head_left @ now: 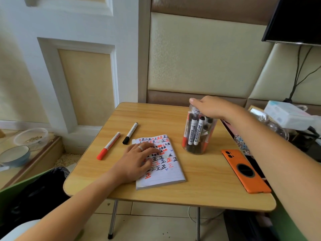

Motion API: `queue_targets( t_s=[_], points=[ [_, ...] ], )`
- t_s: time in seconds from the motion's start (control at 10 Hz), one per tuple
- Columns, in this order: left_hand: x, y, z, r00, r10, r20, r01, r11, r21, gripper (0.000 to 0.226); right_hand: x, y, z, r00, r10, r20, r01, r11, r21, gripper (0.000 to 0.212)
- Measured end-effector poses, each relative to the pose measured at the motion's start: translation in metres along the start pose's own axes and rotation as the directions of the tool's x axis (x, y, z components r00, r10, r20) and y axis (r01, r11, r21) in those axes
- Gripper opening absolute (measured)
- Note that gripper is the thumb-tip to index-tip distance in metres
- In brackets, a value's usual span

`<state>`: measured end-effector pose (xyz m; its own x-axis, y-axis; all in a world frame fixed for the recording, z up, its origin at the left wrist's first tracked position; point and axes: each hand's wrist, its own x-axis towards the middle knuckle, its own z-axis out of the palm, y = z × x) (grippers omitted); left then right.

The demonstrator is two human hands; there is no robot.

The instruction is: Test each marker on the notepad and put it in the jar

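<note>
Notepad [160,164]: nearest me, white lined page crowded with red and black 正 marks, long axis running 12 to 6.
My left hand [137,160]: fingers spread flat, pressing the notepad's left half.
Phone [245,170]: orange case, at 3 o'clock of the notepad.
Red marker [108,146]: at 10 o'clock, capped end toward 7.
Black marker [130,133]: just beside it, cap toward 7.
Jar [199,134]: clear, upright at 1 o'clock, markers inside reading "WHITEBOARD MARKER".
My right hand [211,106]: over the jar's mouth; I cannot tell its grip.
</note>
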<state>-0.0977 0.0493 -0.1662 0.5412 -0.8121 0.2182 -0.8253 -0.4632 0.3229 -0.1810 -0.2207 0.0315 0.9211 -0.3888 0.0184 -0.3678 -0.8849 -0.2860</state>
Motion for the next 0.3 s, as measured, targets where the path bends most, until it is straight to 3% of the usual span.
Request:
queue_targets(
  t_s=[0.1, 0.2, 0.3],
  points=[
    [0.000, 0.002, -0.002, 1.000, 0.018, 0.003, -0.018, 1.000, 0.014, 0.045, -0.001, 0.001, 0.008, 0.998, -0.031, -0.056, 0.030, 0.999, -0.034, 0.065],
    [-0.006, 0.011, -0.010, 0.994, 0.043, -0.105, -0.038, 0.998, 0.048, 0.048, -0.011, 0.007, 0.007, 0.977, -0.063, -0.203, 0.072, 0.997, 0.041, 0.046],
    [-0.010, 0.022, -0.030, 0.936, 0.083, -0.342, -0.064, 0.996, 0.068, 0.042, -0.032, 0.006, -0.006, 0.891, -0.146, -0.429, 0.203, 0.975, 0.091, 0.034]
  ],
)
